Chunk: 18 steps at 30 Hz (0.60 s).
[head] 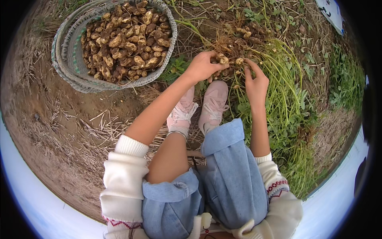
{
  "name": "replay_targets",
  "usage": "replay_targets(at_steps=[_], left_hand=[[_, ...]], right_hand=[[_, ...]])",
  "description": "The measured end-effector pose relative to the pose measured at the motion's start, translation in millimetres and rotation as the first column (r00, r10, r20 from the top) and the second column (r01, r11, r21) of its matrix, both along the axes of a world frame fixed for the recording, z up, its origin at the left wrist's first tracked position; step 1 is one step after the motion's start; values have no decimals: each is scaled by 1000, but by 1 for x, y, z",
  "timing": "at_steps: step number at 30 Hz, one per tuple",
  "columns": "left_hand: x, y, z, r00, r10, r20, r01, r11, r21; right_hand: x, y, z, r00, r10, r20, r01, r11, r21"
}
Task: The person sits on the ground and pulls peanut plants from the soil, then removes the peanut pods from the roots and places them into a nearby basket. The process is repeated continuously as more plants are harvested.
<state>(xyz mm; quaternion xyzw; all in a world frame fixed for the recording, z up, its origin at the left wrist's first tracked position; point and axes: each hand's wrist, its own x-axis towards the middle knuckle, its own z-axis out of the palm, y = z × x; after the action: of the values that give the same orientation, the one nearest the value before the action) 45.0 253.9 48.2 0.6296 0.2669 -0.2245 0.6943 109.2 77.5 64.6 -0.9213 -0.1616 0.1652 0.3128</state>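
Note:
My left hand (206,67) is closed around a few peanuts in their shells (222,59), just above the pink shoes. At its right, the fingertips of my right hand (256,78) touch or pinch a single peanut (239,61) among the roots of an uprooted peanut plant (229,44). The plant's green stems (283,77) spread to the right and beneath my right forearm. More soil-covered peanuts (247,34) cling to the roots beyond both hands. A woven basket (174,33) at the upper left is heaped with unshelled peanuts (119,44).
Brown soil with dry straw (101,128) surrounds the basket and feet. Two pink shoes (215,101) stand just below the hands. Leafy plants (343,80) lie at the right, and a white object (331,15) with dark marks is at the upper right.

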Motion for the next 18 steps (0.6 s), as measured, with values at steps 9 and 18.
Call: replay_targets(at_steps=[9, 18], left_hand=[[6, -2, -12, 999, -31, -9, 30, 993, -112], [-1, -13, -18, 982, 179, 55, -170, 975, -141]], right_hand=[[-4, 4, 4, 999, 40, 8, -40, 998, 44], [-4, 0, 1, 995, 73, 64, -76, 996, 43]])
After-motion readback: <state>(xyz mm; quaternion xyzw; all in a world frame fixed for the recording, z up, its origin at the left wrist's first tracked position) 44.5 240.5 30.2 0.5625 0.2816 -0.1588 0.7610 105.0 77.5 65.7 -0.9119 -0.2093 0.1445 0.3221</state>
